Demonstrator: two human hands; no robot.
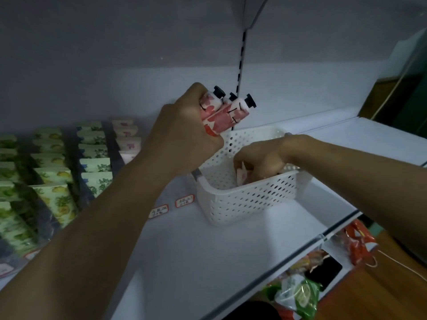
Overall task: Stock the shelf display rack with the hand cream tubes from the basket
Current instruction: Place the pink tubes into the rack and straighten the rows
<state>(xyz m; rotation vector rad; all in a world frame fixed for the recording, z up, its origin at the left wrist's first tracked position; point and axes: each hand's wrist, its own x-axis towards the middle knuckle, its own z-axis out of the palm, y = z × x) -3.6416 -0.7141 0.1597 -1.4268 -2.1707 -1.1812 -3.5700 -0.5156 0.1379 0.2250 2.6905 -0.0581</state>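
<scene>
Hand cream tubes (221, 114): glossy pink-floral, black screw caps, a bunch gripped in left hand (184, 125) above the shelf (208, 250), caps pointing up-right. Right hand (258, 162) is down inside the white perforated plastic basket (245, 199), fingers curled on a pink tube (242, 175). Left of that, rack rows (57, 172) of green, blue and pink tubes, flat crimped ends up.

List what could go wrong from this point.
1. The left hand grips a bundle of pink tubes, caps up; adding more may make one slip out.
2. The right hand digs in the white basket for another tube; a tug might shift the basket on the shelf.
</scene>
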